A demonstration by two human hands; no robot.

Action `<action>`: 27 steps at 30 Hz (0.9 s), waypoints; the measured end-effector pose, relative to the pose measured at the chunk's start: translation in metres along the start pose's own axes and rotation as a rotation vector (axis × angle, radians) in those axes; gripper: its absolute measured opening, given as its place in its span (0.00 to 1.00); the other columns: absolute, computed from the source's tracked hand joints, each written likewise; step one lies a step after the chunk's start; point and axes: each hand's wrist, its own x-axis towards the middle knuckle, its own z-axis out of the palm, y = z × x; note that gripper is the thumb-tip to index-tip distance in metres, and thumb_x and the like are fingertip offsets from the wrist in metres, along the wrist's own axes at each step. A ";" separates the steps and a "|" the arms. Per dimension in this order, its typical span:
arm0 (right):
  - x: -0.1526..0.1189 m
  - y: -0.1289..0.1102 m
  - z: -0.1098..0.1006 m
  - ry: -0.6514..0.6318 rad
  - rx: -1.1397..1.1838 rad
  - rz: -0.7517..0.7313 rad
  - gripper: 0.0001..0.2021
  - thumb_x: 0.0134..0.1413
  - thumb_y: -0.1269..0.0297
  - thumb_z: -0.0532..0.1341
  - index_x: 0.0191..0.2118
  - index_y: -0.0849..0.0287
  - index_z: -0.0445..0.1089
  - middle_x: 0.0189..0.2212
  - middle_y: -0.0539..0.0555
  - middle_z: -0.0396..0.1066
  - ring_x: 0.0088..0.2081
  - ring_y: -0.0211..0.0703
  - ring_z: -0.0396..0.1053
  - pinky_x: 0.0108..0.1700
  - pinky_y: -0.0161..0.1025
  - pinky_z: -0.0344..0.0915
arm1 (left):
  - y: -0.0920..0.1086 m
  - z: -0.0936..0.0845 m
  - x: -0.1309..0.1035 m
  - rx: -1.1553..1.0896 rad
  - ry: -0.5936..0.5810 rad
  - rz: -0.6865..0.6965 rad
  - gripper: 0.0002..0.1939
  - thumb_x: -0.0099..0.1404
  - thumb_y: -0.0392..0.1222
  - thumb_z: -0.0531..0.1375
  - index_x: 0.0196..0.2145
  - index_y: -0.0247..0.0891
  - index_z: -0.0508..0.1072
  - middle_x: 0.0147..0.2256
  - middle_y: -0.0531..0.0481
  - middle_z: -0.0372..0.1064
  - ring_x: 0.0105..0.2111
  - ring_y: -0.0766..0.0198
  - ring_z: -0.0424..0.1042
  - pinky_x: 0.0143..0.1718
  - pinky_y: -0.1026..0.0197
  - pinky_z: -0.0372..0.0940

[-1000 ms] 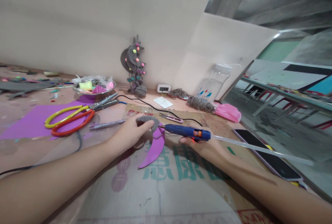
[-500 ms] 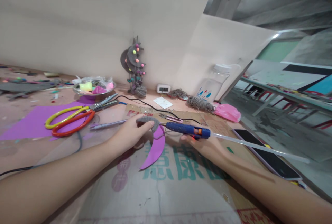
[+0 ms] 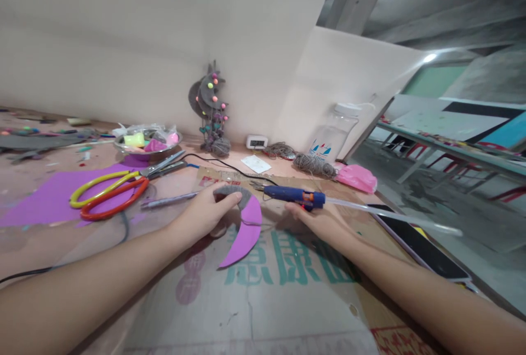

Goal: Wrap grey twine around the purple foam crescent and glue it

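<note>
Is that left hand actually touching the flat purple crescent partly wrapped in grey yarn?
Touching. The head view shows the left hand holding the flat purple crescent at its yarn-wrapped end, thumb lying on it.

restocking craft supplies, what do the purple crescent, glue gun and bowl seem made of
The purple crescent looks like thin foam or card, smooth and matt; its grey wrapping looks like yarn, judging by the loose strand. The glue gun seems rigid blue plastic, given its smooth moulded casing. The bowl is probably metal, from its shiny, silvery wall.
</note>
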 end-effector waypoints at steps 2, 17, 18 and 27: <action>0.003 -0.001 -0.007 0.003 -0.021 0.007 0.19 0.54 0.50 0.53 0.23 0.59 0.68 0.21 0.51 0.67 0.24 0.40 0.64 0.27 0.36 0.62 | 0.002 0.001 0.000 0.009 0.016 -0.007 0.12 0.57 0.49 0.59 0.31 0.39 0.62 0.14 0.61 0.59 0.07 0.74 0.51 0.07 0.70 0.44; 0.087 -0.014 -0.053 0.086 -0.140 0.060 0.20 0.44 0.49 0.63 0.36 0.62 0.74 0.27 0.55 0.72 0.28 0.43 0.68 0.27 0.36 0.61 | 0.003 0.002 0.000 0.082 0.064 0.015 0.12 0.57 0.48 0.59 0.30 0.38 0.63 0.15 0.61 0.57 0.09 0.76 0.51 0.08 0.73 0.44; 0.098 -0.009 -0.049 0.083 -0.136 0.057 0.20 0.45 0.49 0.63 0.37 0.62 0.73 0.27 0.54 0.72 0.28 0.43 0.68 0.28 0.36 0.61 | 0.002 0.001 0.000 0.092 0.072 0.022 0.12 0.56 0.48 0.60 0.29 0.37 0.64 0.15 0.61 0.56 0.10 0.76 0.52 0.09 0.73 0.44; 0.157 0.048 0.014 0.035 -0.147 0.140 0.14 0.54 0.57 0.59 0.35 0.66 0.71 0.27 0.55 0.73 0.27 0.38 0.68 0.31 0.35 0.64 | 0.001 0.002 0.001 -0.028 0.035 -0.017 0.12 0.57 0.48 0.59 0.30 0.39 0.62 0.15 0.62 0.57 0.09 0.75 0.51 0.08 0.72 0.44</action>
